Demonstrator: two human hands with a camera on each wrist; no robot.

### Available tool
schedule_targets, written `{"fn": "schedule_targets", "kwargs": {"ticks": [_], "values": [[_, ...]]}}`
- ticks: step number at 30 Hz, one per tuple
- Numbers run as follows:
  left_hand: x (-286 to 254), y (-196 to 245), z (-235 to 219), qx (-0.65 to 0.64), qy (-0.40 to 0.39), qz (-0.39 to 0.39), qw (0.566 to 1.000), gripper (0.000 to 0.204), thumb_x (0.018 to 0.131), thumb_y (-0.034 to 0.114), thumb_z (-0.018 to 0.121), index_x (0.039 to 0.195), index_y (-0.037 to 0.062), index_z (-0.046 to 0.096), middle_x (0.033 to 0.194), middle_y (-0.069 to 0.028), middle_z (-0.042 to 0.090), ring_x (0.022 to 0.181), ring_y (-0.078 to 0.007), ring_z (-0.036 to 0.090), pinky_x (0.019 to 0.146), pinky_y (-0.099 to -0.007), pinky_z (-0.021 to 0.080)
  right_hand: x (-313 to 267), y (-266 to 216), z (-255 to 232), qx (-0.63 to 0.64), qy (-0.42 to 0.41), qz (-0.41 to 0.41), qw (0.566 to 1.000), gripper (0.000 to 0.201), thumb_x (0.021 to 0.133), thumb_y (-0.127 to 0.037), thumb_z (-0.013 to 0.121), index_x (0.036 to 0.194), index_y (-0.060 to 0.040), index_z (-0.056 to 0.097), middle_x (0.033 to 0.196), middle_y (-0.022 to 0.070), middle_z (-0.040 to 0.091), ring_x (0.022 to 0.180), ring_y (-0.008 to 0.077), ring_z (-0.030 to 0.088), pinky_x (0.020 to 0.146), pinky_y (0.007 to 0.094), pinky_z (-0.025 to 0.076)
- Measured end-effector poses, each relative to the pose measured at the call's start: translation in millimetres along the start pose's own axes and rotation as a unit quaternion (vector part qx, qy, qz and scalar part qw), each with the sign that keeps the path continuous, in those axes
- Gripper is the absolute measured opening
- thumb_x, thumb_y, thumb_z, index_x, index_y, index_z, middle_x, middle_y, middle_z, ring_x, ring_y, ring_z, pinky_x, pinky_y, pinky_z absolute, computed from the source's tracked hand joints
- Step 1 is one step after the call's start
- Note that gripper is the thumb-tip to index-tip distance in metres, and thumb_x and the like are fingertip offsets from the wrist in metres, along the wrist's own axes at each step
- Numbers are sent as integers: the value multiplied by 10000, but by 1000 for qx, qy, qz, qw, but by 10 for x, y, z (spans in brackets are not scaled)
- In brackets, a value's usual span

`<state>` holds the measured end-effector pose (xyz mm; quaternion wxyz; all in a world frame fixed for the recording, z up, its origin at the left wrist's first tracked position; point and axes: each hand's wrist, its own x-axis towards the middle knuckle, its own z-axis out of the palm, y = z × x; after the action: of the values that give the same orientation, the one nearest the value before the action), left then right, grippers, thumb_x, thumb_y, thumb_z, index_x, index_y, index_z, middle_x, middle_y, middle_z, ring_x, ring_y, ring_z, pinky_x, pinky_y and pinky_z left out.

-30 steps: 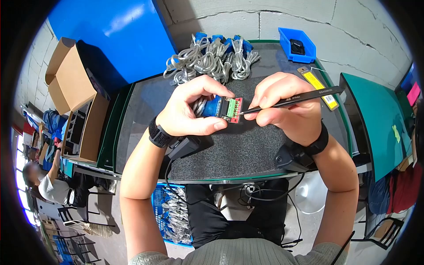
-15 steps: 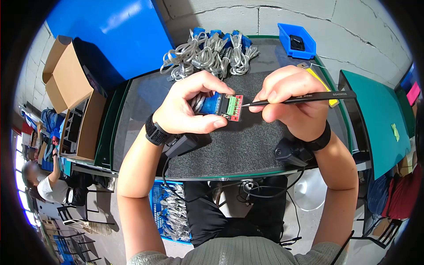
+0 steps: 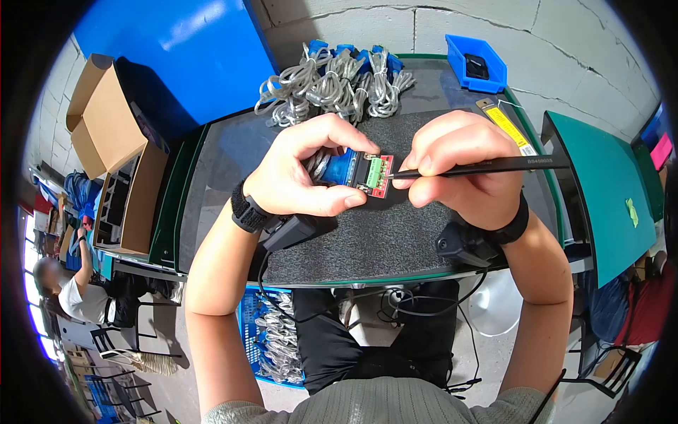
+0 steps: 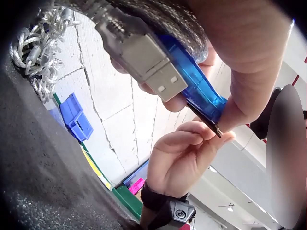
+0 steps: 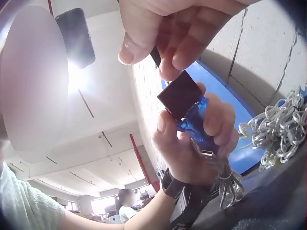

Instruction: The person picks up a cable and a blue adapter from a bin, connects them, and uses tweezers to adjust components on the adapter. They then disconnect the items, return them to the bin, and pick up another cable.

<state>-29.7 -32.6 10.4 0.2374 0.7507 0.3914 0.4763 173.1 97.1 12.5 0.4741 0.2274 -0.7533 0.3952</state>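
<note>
My left hand (image 3: 293, 173) grips a blue cable adapter (image 3: 340, 168) between thumb and fingers, above the table. From its end sticks a red circuit board (image 3: 388, 185) with a green terminal block (image 3: 375, 172). A USB plug (image 4: 153, 72) and the coiled clear cable (image 4: 180, 28) show inside that hand in the left wrist view. The right hand (image 3: 462, 169) pinches black tweezers (image 3: 530, 164), held nearly level. Their pointed tip is right at the terminal block's outer side. The right wrist view shows the board's dark underside (image 5: 180, 94), tilted.
Several bundled clear cables with blue connectors (image 3: 339, 88) lie at the back of the table (image 3: 339, 258). A small blue bin (image 3: 458, 63) and a yellow-labelled strip (image 3: 505, 124) are at the right. An opened cardboard box (image 3: 141, 201) stands left; a blue basket (image 3: 248, 339) of cables sits below.
The tweezer tip drew back to the right from the terminal block, then returned to it. The left hand keeps its hold on the adapter, now slightly further right.
</note>
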Motion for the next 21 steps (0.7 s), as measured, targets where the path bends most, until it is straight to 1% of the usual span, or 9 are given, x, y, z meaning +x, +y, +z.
{"fn": "schedule_targets", "kwargs": {"ticks": [3, 5, 6, 8, 12, 15, 17, 21], "values": [[-4, -11, 3, -11, -2, -2, 1000, 463, 693, 145, 821, 1089, 24, 613, 1005, -71, 639, 922, -140, 612, 811, -289, 485, 4, -15, -3, -4, -8, -6, 1000, 231, 706, -69, 809, 835, -31, 622, 777, 85, 652, 703, 193, 632, 624, 284, 485], [-6, -16, 0, -6, 0, -9, 1000, 468, 689, 146, 825, 1090, 24, 615, 1004, -71, 639, 922, -137, 611, 808, -287, 486, -7, -10, 3, 22, 13, 41, 999, 198, 715, -41, 796, 821, -26, 630, 778, 89, 652, 703, 188, 627, 619, 285, 482], [-3, -12, 1, -7, 0, -10, 1000, 468, 689, 146, 825, 1090, 24, 615, 1004, -71, 639, 922, -137, 611, 808, -287, 486, -14, -15, 13, 22, 13, 42, 999, 198, 715, -41, 796, 821, -26, 630, 778, 89, 652, 703, 188, 627, 619, 285, 482], [11, -1, 4, -2, -1, 0, 1000, 469, 688, 148, 826, 1090, 26, 617, 1005, -70, 640, 920, -135, 611, 806, -285, 488, -26, -22, 36, 66, 46, 86, 993, 175, 714, -11, 786, 805, -18, 635, 775, 93, 651, 704, 184, 624, 618, 285, 481], [6, 16, 7, 11, -1, -1, 1000, 467, 689, 146, 826, 1088, 26, 617, 1003, -71, 640, 916, -136, 614, 803, -286, 493, -16, -43, 36, 65, 61, 75, 993, 180, 705, 4, 786, 803, -14, 636, 774, 90, 652, 704, 186, 625, 619, 285, 483], [11, 14, 15, 12, -4, 0, 1000, 467, 688, 144, 826, 1088, 25, 616, 1002, -72, 640, 912, -136, 616, 805, -287, 495, 2, -41, 15, 71, 46, 56, 995, 191, 694, 17, 788, 804, -15, 636, 771, 88, 652, 702, 188, 627, 622, 284, 484], [11, -5, 17, -5, -7, 7, 1000, 467, 687, 142, 826, 1087, 24, 616, 1003, -74, 641, 915, -137, 616, 807, -289, 496, 9, -37, -4, 22, 4, 40, 999, 198, 688, 19, 791, 805, -18, 636, 765, 85, 654, 703, 189, 629, 620, 286, 484], [6, 3, 11, 10, -10, 10, 1000, 468, 685, 141, 827, 1086, 23, 616, 1005, -75, 642, 919, -138, 616, 812, -291, 495, -19, -20, 35, 35, 28, 46, 998, 207, 686, 18, 794, 811, -19, 633, 760, 82, 653, 702, 188, 629, 620, 285, 483]]}}
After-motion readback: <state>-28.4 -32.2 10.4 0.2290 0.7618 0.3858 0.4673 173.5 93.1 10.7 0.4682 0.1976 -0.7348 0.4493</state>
